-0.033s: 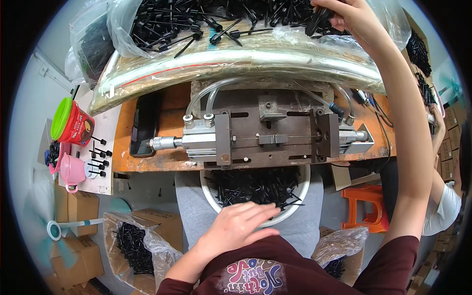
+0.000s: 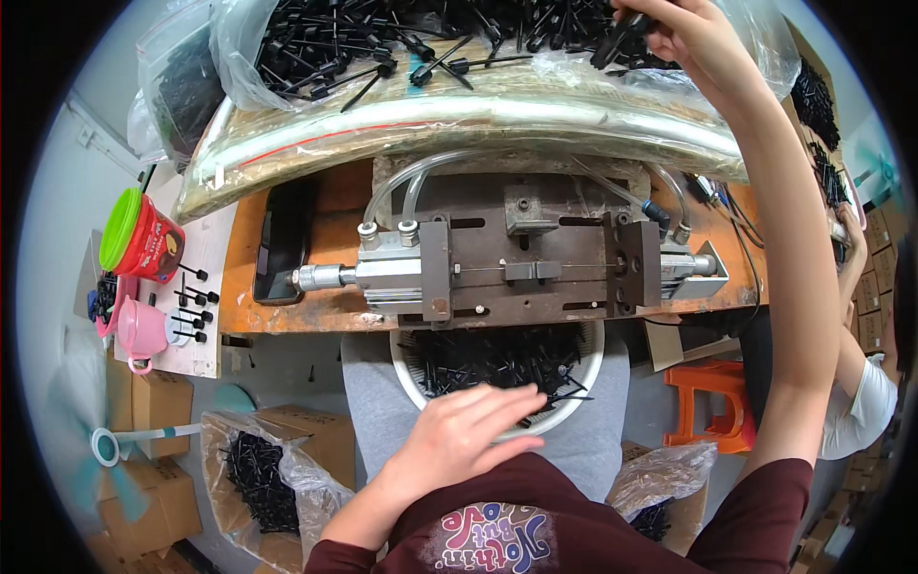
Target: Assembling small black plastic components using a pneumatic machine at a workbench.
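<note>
Parts (image 2: 620, 43), black and bunched together, are pinched in the grip of your right hand (image 2: 684, 33), near the top edge of the view, with its fingers curled around them. They are beside a loose pile (image 2: 330, 48) of similar black stemmed pieces on the plastic-wrapped ledge. Your right arm (image 2: 798, 239) reaches far forward, nearly straight, passing to the right of the metal fixture, and the wrist bends inward to the left.

Your left hand (image 2: 469, 426) is low, close to your body, back of the hand up. Its fingers are extended and point right, the thumb spread apart below them, and its grip is loose. It is over the near rim of the white basket (image 2: 403, 378) on your lap, which is full of black pieces (image 2: 488, 359); you cannot tell whether it touches them. Your left elbow is bent.

Between your hands, the metal fixture (image 2: 521, 287) stands on the orange table (image 2: 239, 311), a black tray (image 2: 282, 244) to its left. Farther left are a red tub (image 2: 158, 244) and a pink cup (image 2: 143, 330).
</note>
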`<state>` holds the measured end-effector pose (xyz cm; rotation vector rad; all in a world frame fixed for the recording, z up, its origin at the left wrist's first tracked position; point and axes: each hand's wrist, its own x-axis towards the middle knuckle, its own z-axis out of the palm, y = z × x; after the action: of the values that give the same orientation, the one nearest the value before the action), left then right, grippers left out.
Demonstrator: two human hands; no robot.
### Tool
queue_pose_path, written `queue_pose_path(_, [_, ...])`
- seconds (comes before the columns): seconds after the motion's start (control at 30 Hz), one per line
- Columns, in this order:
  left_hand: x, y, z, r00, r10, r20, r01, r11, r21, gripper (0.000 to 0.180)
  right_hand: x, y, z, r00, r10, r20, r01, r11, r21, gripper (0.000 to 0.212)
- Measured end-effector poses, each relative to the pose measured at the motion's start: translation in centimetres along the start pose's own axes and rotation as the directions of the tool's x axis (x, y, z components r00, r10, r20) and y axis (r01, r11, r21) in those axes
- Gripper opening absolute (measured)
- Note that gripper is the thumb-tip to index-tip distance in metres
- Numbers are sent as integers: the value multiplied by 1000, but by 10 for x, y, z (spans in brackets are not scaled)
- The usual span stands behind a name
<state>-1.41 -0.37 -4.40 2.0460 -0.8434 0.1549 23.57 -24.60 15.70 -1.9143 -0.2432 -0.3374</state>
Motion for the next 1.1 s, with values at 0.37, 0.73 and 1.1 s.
queue_pose_path(0.37, [52,22,-34,899,-277,-339,41,824,-565,64,-161,11,39,921,177,346,-361,724,588,23])
queue_pose_path(0.73, [35,27,-34,956,-82,-280,40,987,-154,38,-209,50,16,924,326,198,-356,550,755,20])
queue_pose_path(1.1, [63,1,0,979,52,-197,52,873,485,25,-242,50,18,934,342,100,-297,593,748,21])
